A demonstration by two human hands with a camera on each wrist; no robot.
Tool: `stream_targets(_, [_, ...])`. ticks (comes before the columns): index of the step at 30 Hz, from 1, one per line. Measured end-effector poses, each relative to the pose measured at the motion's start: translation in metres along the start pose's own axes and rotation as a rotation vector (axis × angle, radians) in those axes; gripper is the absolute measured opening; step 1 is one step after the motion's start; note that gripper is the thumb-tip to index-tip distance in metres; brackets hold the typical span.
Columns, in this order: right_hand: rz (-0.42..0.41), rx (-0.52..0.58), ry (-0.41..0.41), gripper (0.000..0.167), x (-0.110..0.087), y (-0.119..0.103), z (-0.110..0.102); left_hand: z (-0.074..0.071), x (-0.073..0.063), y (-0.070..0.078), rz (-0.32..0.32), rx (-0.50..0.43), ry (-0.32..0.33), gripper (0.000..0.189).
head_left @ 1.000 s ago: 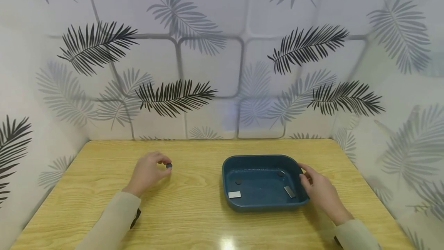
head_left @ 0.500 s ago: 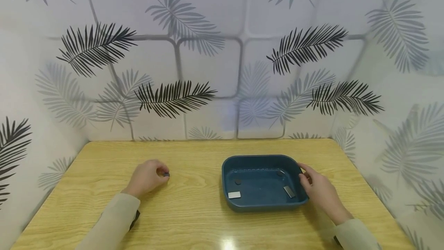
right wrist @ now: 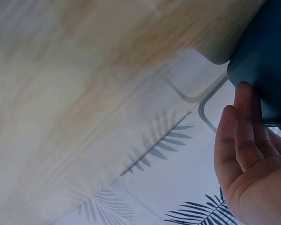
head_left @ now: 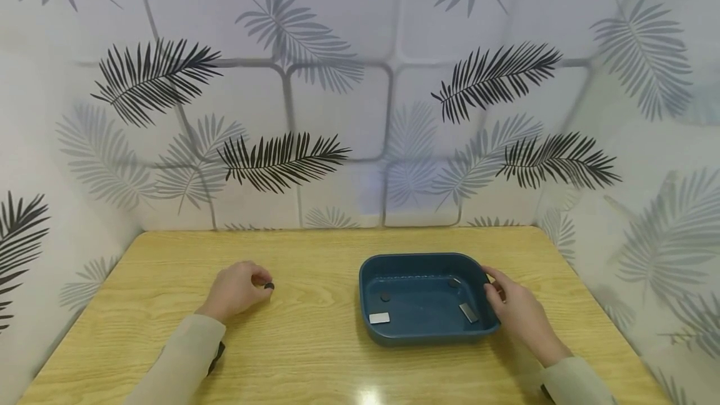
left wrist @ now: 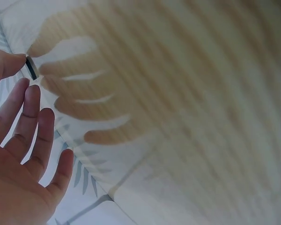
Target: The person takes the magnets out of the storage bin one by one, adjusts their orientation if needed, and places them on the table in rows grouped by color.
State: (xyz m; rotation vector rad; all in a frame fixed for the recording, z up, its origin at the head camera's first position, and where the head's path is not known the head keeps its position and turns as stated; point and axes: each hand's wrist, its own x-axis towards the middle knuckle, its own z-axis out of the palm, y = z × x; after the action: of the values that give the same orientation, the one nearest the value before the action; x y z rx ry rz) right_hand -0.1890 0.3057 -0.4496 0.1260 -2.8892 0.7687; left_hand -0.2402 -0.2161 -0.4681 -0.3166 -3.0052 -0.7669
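My left hand (head_left: pixel 235 291) pinches a small dark round disc (head_left: pixel 269 286) by its edge, low over the left part of the table. In the left wrist view the disc (left wrist: pixel 32 68) shows edge-on as a thin dark strip at the thumb and fingertips, close to the tabletop; the other fingers are loosely spread. My right hand (head_left: pixel 520 310) grips the right end of a dark blue plastic tray (head_left: pixel 424 334), thumb at the rim and fingers against the outer wall (right wrist: pixel 271 70). Inside lie a white rectangular piece (head_left: pixel 379 317), a grey rectangular piece (head_left: pixel 468 313) and two dark discs (head_left: pixel 385 297).
The wooden table (head_left: pixel 315 361) has a glossy, reflecting top. Behind it stands a wall (head_left: pixel 349 192) with a leaf pattern, meeting the table's back edge. The tray sits right of the middle, and bare wood lies between it and my left hand.
My left hand has come down and slightly toward me with the disc, nearer the table. The right hand keeps its grip and the tray stays in place.
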Motion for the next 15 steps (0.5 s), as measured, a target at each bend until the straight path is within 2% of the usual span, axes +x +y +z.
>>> stream_targets(9, [0.011,0.000,-0.006,0.043,0.000,0.001,0.000,-0.009,0.007,0.010,0.019,0.040,0.003,0.027])
stream_targets(15, [0.013,-0.007,-0.010,0.043,0.000,0.001,0.001,-0.013,0.013,0.025,0.078,0.052,0.006,0.029])
